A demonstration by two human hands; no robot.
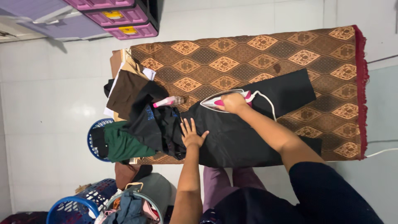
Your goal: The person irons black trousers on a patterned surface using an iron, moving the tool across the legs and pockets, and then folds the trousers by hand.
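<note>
Patterned mat (265, 45) mostly shows; right hand (234, 103) hides iron (222, 99) handle

Two labels noted, both on the pink drawer fronts of the storage unit at the top left. Upper label (113, 14): small yellow rectangle, centred on its drawer. Lower label (128, 30): same shape and colour (markings too small to tell). No packages, signs or screens observed.

Matt black cloth garment (244, 132); glossy plastic iron (226, 99); woven patterned mat (248, 54).
</note>
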